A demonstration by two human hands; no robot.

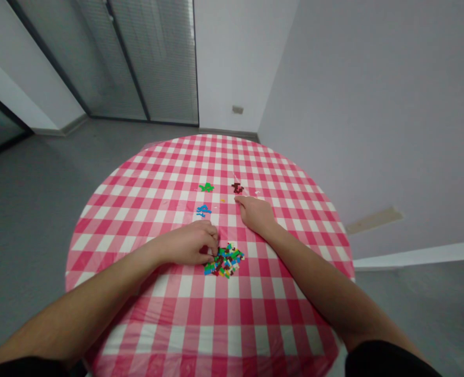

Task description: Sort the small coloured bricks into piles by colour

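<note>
The round table [70, 262] carries a pink-and-white checked cloth [98, 246] and stands on a grey floor [31, 220]. White walls [353, 104] meet in a corner behind it, with a grey skirting [227, 133] and a small wall plate [237, 109]. A tan strip [373, 221] crosses the right wall. Glass partitions [153, 63] with blinds stand at left. Light is even and diffuse.
</note>
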